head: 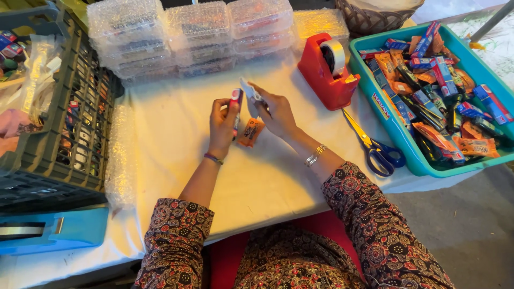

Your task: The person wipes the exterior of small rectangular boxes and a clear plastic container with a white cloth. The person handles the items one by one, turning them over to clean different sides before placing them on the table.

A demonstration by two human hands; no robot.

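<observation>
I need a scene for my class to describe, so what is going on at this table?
A person sits at a white-covered table. The left hand holds a small red and white pack upright; the right hand holds a small wrapper above an orange sachet. A red tape dispenser, yellow-handled scissors and a teal tray of packets lie to the right; bubble-wrapped bundles are stacked behind.

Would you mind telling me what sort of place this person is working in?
Probably a small hand-packing station. A teal tray holds loose snack packets, bubble-wrapped bundles are stacked at the back of the table, and a red tape dispenser with scissors sits beside the hands.
</observation>
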